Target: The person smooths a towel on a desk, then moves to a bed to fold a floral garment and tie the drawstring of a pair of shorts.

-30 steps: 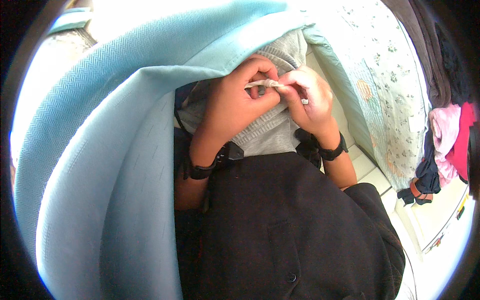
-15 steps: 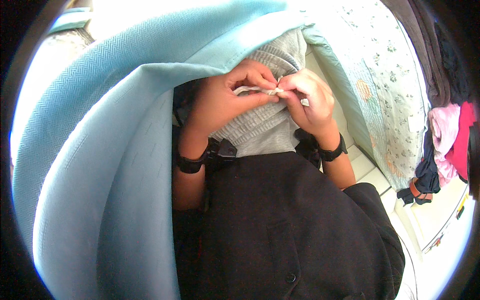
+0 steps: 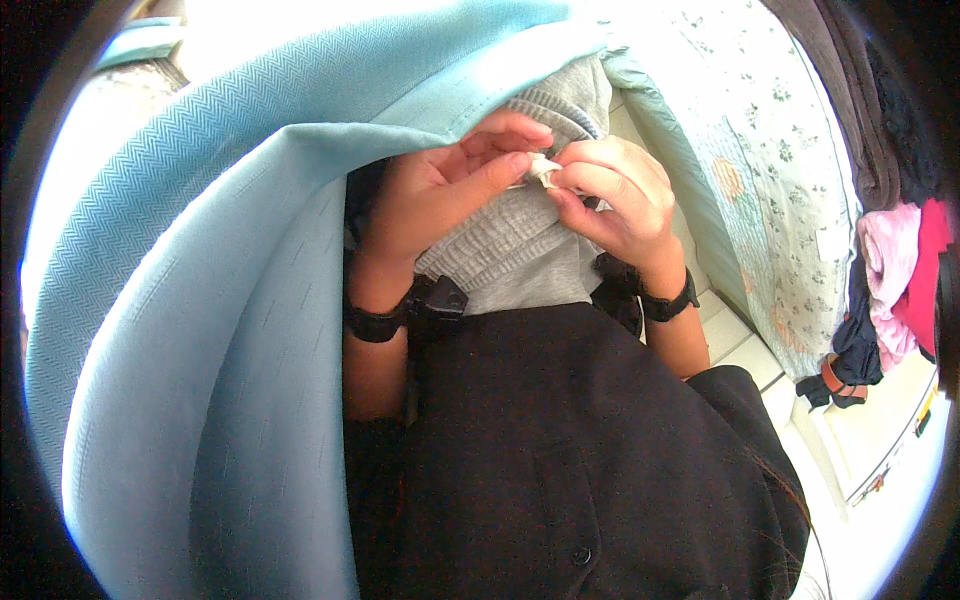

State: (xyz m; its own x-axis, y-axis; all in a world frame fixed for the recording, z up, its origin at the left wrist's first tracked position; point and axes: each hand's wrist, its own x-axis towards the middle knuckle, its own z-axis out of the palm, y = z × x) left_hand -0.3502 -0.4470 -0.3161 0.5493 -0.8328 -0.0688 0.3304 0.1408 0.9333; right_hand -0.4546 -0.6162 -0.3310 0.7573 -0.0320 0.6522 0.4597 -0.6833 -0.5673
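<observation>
A small bunched piece of white cloth strip [image 3: 543, 172] sits between my two hands, in front of my lap. My right hand [image 3: 618, 195] pinches it between thumb and curled fingers. At its left end, the thumb of my left hand [image 3: 455, 185] presses against the strip, with the fingers loosely bent above. Part of the strip is hidden by the fingers. Below the hands lies grey ribbed fabric [image 3: 480, 245] over my lap. A black band [image 3: 375, 322] circles my left wrist, and another band [image 3: 670, 300] my right.
A large light-blue textured cloth [image 3: 270, 230] hangs in folds along my left side, close to the left forearm. To the right lies a floral quilt [image 3: 770, 150] beside pale tiles [image 3: 735, 340]. Pink cloth [image 3: 885, 250] and dark clothes [image 3: 855, 345] lie at the far right.
The hands have shifted from a tight two-handed pinch. My left fingers have lifted away from the thumb, and the white strip is now more bunched, mostly at my right fingertips.
</observation>
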